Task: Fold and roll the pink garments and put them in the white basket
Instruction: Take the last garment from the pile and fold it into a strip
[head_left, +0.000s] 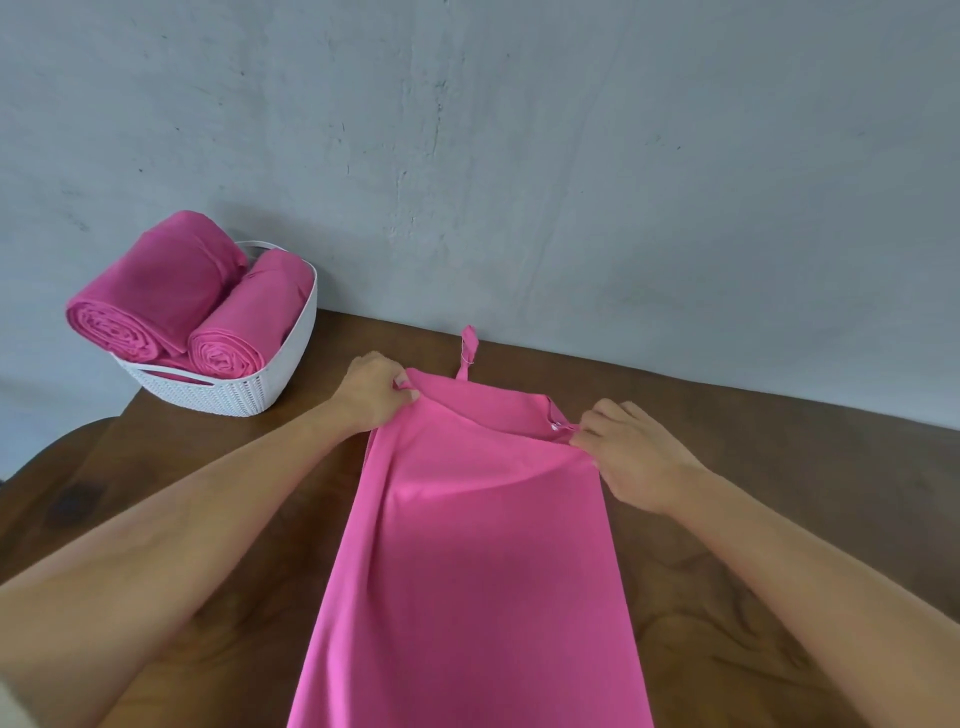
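Long pink garment (478, 545) lay flat on the wooden table (779, 493), running from between the two hands back toward the person and out of the bottom of the view. Left hand (376, 392) pinched its far left corner, fingers curled tight on the cloth. Right hand (631, 457) pinched the far right corner beside a small white fastening. Between the hands the top edge looked turned over into a shallow fold. One thin strap (467, 348) stuck out beyond the hands, toward the wall.

White basket (234, 395) stood well to the left of the left hand, beyond it, with two rolled pink garments (156, 291) already lying in it. They overhung the rim and filled most of it.

Risks, as I judged them:
- The loose strap lay outside the fold. If not tucked in before rolling, it would likely trail from the roll or snag.
- The right corner sat nearer the person than the left, so the fold line ran slanted. A roll started on that line could come out cone-shaped and slacken.
- Cloth looked thin and slippery. A two-point pinch left the middle unsupported, so it might sag or bunch.
- The near end hung past the view. I couldn't tell whether it dragged off the table's edge, where its weight could pull the piece askew.
- The crowded basket meant a third roll might not seat and could tumble off.
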